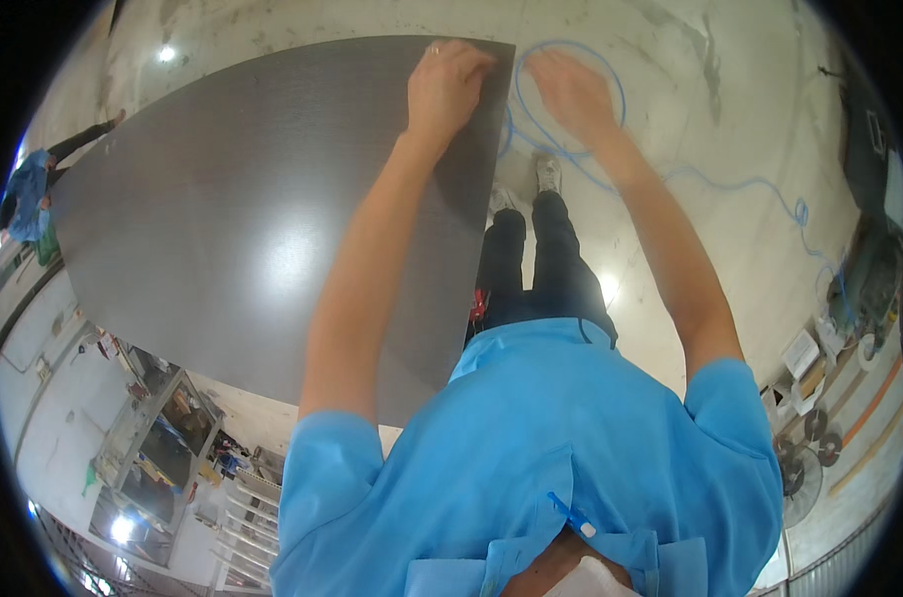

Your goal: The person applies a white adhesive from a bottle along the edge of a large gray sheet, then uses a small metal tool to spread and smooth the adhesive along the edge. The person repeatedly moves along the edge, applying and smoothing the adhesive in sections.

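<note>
A large dark grey-brown panel (203, 199) with a faint grain spreads out on my left, its right edge running beside my legs. Over its far right corner is my left hand (447, 88), the fingers curled together. Whatever they may hold is too small or hidden to make out. My right hand (574, 92) hovers past the panel's right edge, above the floor. Motion smears its fingers, so I cannot tell if they hold anything. Around and below it in the picture, a thin blue hose (625, 92) lies in loops.
The blue hose trails right across the pale floor (690, 229). Another person (29, 194) in blue is at the panel's far left. Lower left stands a workbench or shelving (163, 458). On the right are strips (874, 398), a fan (802, 483) and boxes (802, 353).
</note>
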A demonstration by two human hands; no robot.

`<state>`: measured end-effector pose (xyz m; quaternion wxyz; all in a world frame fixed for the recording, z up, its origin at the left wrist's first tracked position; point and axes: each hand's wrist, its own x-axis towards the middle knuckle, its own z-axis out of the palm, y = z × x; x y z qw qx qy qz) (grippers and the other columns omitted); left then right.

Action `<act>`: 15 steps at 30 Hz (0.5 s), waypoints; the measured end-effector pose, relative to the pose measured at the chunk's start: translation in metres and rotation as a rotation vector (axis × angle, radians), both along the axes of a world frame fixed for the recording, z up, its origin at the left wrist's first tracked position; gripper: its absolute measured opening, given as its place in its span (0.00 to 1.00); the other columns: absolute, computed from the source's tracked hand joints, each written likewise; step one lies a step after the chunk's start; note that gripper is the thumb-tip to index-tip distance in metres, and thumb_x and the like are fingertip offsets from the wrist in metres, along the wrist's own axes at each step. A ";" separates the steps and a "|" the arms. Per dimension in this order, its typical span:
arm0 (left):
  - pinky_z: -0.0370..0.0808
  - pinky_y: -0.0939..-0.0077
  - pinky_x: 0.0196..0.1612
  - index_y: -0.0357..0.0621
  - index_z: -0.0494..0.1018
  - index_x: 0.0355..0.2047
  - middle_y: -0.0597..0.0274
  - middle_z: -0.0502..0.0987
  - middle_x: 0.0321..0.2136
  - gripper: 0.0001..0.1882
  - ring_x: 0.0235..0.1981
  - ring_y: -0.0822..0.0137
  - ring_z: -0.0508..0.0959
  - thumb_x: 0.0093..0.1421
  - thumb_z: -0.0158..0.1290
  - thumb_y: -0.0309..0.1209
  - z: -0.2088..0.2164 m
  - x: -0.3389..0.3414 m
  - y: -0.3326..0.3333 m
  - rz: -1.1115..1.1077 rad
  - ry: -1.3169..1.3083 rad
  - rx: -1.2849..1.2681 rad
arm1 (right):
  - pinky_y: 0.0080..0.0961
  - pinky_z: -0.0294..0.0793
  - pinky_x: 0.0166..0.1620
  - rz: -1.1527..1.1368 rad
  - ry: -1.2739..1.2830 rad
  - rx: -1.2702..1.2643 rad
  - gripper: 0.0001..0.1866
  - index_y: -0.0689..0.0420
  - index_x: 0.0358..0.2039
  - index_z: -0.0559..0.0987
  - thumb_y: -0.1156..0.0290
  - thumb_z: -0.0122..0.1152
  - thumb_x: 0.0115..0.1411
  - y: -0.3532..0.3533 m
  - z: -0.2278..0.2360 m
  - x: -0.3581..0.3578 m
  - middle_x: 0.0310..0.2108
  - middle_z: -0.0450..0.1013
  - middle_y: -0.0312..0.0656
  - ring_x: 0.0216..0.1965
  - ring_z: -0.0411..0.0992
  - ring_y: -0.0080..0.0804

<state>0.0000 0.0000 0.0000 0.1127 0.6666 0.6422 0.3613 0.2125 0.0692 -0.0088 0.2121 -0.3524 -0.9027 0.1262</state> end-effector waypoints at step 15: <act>0.79 0.62 0.50 0.46 0.83 0.48 0.59 0.83 0.43 0.15 0.46 0.55 0.81 0.59 0.65 0.23 0.044 0.018 -0.174 0.297 -0.164 -0.048 | 0.44 0.82 0.37 0.232 -0.048 -0.084 0.15 0.53 0.51 0.82 0.72 0.57 0.64 -0.089 0.014 0.012 0.38 0.80 0.44 0.39 0.81 0.47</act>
